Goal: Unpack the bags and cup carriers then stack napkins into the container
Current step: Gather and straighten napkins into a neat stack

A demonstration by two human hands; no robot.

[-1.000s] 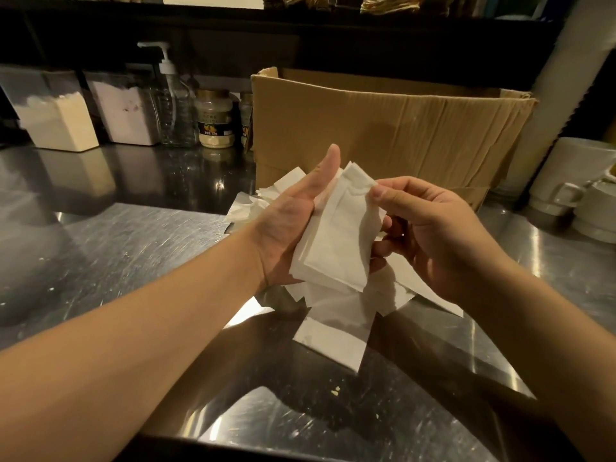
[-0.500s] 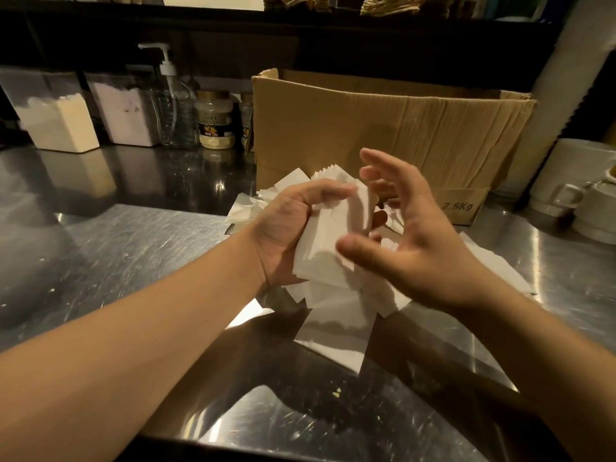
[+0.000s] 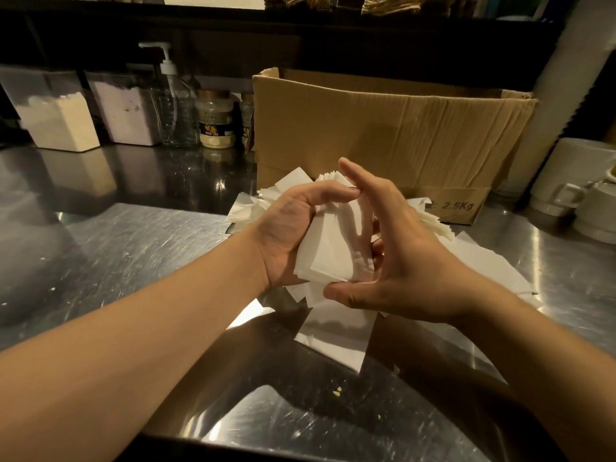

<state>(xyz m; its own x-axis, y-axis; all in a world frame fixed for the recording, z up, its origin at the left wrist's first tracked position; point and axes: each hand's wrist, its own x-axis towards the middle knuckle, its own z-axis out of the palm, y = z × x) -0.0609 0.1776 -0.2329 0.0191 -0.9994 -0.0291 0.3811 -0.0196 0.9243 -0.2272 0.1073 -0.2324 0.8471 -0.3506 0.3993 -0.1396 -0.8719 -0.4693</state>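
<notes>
My left hand grips a stack of white paper napkins, thumb curled over its top edge. My right hand presses against the stack's right side with fingers straight and thumb under the bottom edge. More loose white napkins lie scattered on the steel counter beneath and behind both hands. An open brown cardboard box marked 2.5Kg stands right behind the pile.
Along the back left stand two clear containers of powder, a pump bottle and a lidded jar. White ceramic cups sit at the right edge. A dark shelf runs above.
My right hand let go of the napkin it was pinching, opened, and came flat against the side of the stack. My left thumb curled down over the stack's top.
</notes>
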